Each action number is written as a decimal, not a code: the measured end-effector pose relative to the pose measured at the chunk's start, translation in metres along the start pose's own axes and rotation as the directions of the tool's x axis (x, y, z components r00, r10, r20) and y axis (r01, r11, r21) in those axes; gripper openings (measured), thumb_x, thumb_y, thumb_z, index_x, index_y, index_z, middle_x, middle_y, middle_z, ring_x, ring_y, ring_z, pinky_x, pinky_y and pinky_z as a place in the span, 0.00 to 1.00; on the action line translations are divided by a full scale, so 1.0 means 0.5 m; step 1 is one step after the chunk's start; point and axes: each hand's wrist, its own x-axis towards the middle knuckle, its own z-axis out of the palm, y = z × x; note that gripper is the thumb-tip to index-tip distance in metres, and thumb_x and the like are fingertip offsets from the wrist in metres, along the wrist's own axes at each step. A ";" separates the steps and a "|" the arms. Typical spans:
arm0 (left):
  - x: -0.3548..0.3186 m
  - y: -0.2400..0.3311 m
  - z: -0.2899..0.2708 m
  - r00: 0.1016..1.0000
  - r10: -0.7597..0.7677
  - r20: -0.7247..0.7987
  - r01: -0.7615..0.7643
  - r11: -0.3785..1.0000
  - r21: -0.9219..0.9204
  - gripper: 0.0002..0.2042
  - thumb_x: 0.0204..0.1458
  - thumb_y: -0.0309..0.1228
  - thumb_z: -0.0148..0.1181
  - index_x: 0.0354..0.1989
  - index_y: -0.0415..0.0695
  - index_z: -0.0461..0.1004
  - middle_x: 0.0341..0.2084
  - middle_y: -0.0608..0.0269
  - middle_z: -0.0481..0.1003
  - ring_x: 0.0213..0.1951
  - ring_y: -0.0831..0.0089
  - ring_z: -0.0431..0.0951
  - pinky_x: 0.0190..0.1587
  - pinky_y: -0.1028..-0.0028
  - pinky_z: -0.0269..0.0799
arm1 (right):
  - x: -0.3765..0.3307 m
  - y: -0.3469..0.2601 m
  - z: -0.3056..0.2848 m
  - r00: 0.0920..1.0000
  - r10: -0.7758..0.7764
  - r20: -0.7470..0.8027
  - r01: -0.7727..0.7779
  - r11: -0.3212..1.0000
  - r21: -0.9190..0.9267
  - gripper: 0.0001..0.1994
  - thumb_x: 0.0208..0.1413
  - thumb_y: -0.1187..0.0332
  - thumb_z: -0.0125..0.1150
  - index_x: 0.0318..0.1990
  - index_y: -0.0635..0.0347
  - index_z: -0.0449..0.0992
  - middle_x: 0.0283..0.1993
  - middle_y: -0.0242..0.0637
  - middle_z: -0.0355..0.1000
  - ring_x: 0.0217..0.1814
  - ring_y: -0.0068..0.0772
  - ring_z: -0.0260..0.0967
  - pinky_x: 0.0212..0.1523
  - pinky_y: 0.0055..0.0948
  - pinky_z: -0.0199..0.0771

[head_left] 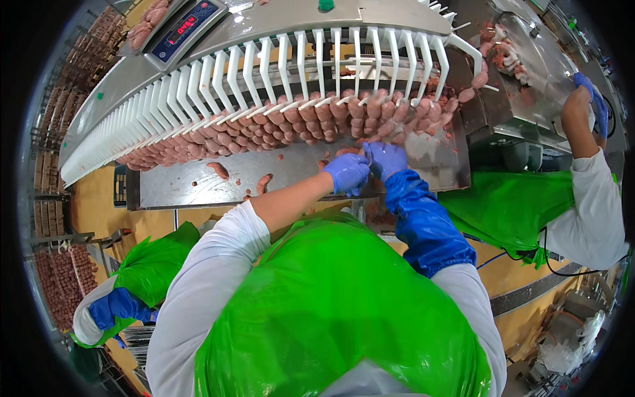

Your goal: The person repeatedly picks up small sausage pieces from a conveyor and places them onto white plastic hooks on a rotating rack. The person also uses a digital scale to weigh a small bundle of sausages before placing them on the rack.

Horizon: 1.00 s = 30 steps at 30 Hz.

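My left hand (347, 173) and my right hand (385, 160), both in blue-violet gloves, meet in front of me over the metal tray (178, 188). Their fingers are closed and almost touching; whatever lies between them is hidden. Just beyond them, linked raw sausages (307, 122) hang in loops from a long curved row of white hooks (284, 63). At the right end, more links (430, 116) bunch up close to my right hand. Loose sausage pieces (218, 170) and meat scraps lie on the tray to the left of my hands.
A digital scale (186, 30) stands at the upper left. On the right, a co-worker's gloved hand (585, 86) rests by a steel machine (536, 59). Another person in a green apron (155, 264) bends at the lower left. Racks of sausages (66, 278) line the left side.
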 end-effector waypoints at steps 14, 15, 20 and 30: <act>-0.028 0.112 -0.007 0.420 0.892 -0.166 -0.659 0.426 0.620 0.12 0.61 0.35 0.51 0.40 0.40 0.77 0.42 0.59 0.77 0.46 0.64 0.78 0.50 0.68 0.73 | -0.151 0.056 -0.146 0.998 0.043 0.056 -0.070 0.543 0.837 0.21 0.53 0.61 0.69 0.53 0.59 0.75 0.35 0.40 0.77 0.37 0.31 0.75 0.42 0.35 0.76; -0.012 0.130 0.001 0.435 0.882 -0.179 -0.745 0.464 0.479 0.12 0.61 0.35 0.52 0.41 0.40 0.77 0.45 0.59 0.76 0.48 0.65 0.77 0.52 0.68 0.72 | -0.152 0.033 -0.142 0.962 -0.145 -0.230 0.264 0.702 0.662 0.19 0.52 0.66 0.69 0.51 0.61 0.76 0.34 0.37 0.76 0.36 0.26 0.74 0.42 0.30 0.75; 0.016 0.123 -0.023 0.876 0.371 0.308 -0.332 0.927 -0.173 0.12 0.60 0.34 0.57 0.45 0.40 0.78 0.46 0.60 0.77 0.52 0.66 0.76 0.58 0.68 0.69 | -0.181 0.078 -0.206 0.956 -0.257 -0.140 0.139 -0.025 0.990 0.14 0.55 0.63 0.66 0.43 0.64 0.75 0.48 0.45 0.76 0.43 0.35 0.75 0.44 0.37 0.75; -0.033 0.090 -0.049 0.920 0.093 0.381 -0.014 0.978 -0.206 0.11 0.62 0.30 0.50 0.32 0.37 0.74 0.22 0.60 0.76 0.23 0.72 0.78 0.30 0.75 0.74 | -0.167 0.040 -0.045 0.951 -0.190 -0.245 0.244 0.945 0.216 0.10 0.56 0.61 0.56 0.38 0.54 0.77 0.34 0.41 0.78 0.34 0.51 0.76 0.37 0.47 0.71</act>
